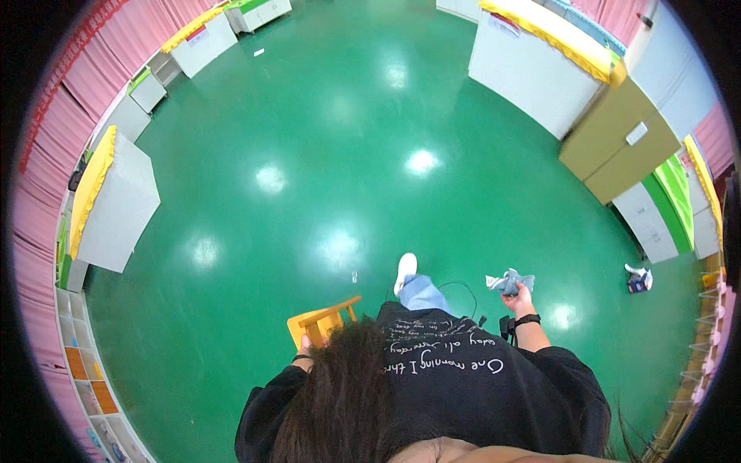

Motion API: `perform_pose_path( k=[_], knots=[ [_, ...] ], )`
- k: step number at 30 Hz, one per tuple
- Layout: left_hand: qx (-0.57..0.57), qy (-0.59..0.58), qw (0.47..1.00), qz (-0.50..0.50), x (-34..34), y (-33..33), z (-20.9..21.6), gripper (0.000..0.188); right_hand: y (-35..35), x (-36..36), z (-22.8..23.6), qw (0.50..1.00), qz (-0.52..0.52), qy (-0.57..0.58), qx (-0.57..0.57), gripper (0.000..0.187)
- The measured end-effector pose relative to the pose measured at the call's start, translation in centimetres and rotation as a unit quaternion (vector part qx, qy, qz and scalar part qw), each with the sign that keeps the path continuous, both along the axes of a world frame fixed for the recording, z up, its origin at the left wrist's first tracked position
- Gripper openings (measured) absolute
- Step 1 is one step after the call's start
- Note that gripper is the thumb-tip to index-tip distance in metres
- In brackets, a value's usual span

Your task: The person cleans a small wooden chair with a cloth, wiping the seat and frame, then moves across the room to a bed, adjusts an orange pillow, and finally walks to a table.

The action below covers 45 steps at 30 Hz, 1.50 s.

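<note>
My left hand grips a small yellow wooden chair, held at my left side just above the floor or resting on it; which one I cannot tell. Hair and the chair hide part of that hand. Out to the right, my right hand is closed around a crumpled grey-and-white piece of thin material. Whether it is cloth or a wrapper does not show. A dark band circles my right wrist, with a small black device beside it.
Green floor spreads ahead. White cabinets with yellow trim line the left, and more units stand far right. An olive cupboard is at the right. A dark box with white tissue and a small clear item lie on the floor.
</note>
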<state>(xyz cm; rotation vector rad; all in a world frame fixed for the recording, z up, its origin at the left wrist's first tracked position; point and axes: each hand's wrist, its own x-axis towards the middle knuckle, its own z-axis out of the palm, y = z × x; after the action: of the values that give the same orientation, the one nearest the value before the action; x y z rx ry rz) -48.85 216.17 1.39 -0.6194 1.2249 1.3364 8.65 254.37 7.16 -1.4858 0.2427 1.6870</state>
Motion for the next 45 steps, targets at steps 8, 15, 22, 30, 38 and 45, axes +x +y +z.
perform_pose_path(
  k=[8, 15, 22, 30, 38, 45],
  knots=[
    [-0.014, 0.005, 1.000, 0.009, -6.9, 16.4, 0.7, 0.036, 23.3, -12.8, 2.5, 1.000, -0.008, -0.022, -0.011, 0.047],
    [-0.005, 0.019, 1.000, 0.012, -13.8, 34.9, 1.6, 0.035, 41.1, -22.8, 3.1, 0.990, 0.079, 0.101, 0.062, 0.048],
    [-0.001, 0.007, 1.000, -0.017, -21.4, 53.9, -0.8, 0.035, 56.6, -27.2, 0.5, 0.997, 0.068, 0.024, -0.021, 0.049],
    [-0.008, 0.008, 0.996, -0.087, -30.8, 75.5, -1.8, 0.034, 73.2, -32.4, 1.4, 0.998, 0.031, -0.043, -0.024, 0.046],
    [-0.004, 0.015, 0.990, -0.141, -37.8, 97.3, -1.7, 0.033, 88.9, -34.8, -0.2, 0.999, 0.004, 0.006, -0.054, 0.041],
    [0.004, 0.021, 0.989, -0.148, -41.7, 119.5, -1.7, 0.032, 109.1, -37.7, -1.2, 0.997, 0.005, -0.016, -0.081, 0.045]
  ],
)
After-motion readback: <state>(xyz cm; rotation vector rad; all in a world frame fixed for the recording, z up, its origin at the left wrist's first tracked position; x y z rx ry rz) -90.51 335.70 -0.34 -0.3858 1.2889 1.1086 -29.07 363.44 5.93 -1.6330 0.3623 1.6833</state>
